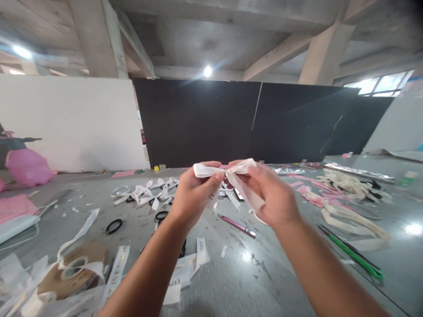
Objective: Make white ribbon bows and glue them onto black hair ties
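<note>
A white ribbon bow (243,182) is held up above the grey table, at the middle of the view. My left hand (194,193) pinches its left loop near the centre knot, thumb in front. Around the right loop and a hanging tail, the fingers of my right hand (276,193) are closed. Both tails hang below the knot, one with dark printed letters. Behind and below the bow, a pink-and-silver pen-like tool (238,226) lies on the table. Several finished-looking white bows (148,193) lie in a pile to the left of my left hand.
A ribbon roll (74,268) and printed ribbon strips (115,270) lie front left, near a black ring (114,226). Green-handled scissors or tweezers (357,257), cream ribbon (357,224) and pink strips (310,193) are at right. A pink spray bottle (28,165) stands far left.
</note>
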A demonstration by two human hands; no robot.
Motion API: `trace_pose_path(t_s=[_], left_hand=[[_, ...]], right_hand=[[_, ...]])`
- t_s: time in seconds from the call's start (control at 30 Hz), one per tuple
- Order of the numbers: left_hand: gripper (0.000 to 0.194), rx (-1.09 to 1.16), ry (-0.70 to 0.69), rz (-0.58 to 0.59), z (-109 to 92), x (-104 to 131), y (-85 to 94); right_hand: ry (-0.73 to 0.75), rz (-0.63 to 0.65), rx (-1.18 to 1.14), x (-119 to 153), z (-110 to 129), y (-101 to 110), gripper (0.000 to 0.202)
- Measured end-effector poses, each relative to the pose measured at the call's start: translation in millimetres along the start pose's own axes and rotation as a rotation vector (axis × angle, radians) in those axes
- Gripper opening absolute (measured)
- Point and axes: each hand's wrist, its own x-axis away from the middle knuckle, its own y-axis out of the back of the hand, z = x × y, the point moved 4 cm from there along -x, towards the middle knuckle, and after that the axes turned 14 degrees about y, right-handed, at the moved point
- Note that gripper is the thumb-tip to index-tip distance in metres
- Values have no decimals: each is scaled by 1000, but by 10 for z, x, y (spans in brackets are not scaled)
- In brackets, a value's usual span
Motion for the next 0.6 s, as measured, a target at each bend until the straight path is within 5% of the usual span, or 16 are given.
trace_pose_path(t_s=[0.13, 0.23, 0.47, 0.6], left_hand=[[33, -127, 18, 33, -94, 18, 35], [28, -140, 37, 102, -108, 25, 18], [21, -227, 126, 214, -23, 45, -96], [19, -420, 76, 114, -15, 5, -78]], right_hand=[[169, 275, 508, -48, 245, 23, 25], [201, 311, 765, -47, 285, -16, 14], [149, 265, 733, -34, 94, -22, 24], [77, 218, 678, -47, 3, 56, 21]])
